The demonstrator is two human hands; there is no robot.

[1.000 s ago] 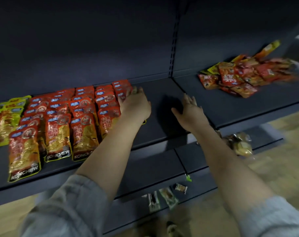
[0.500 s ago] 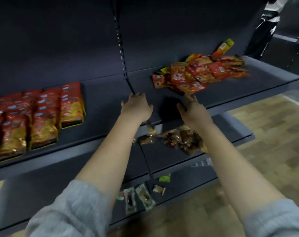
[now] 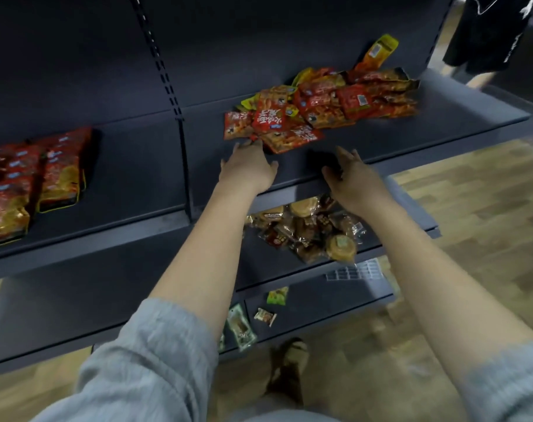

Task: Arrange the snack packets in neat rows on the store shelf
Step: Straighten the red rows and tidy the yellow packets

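A loose heap of red and orange snack packets (image 3: 320,105) lies on the right section of the dark store shelf (image 3: 411,138). Neat rows of red packets (image 3: 36,181) lie flat at the far left of the same shelf. My left hand (image 3: 247,166) reaches forward with straight fingers, its fingertips at the heap's near left edge, holding nothing. To its right, my right hand (image 3: 352,175) hovers over the shelf's front edge, fingers spread and empty, a short way in front of the heap.
One shelf lower lies a pile of brown wrapped snacks (image 3: 313,229). A few small packets (image 3: 243,324) sit on the bottom shelf. A slotted upright (image 3: 167,86) splits the shelf sections. A person in dark clothes (image 3: 490,28) stands at the top right on the wooden floor (image 3: 487,208).
The view has swung right, away from the neat rows and toward the heap. Both hands have moved right along the shelf and now reach the heap's near edge.
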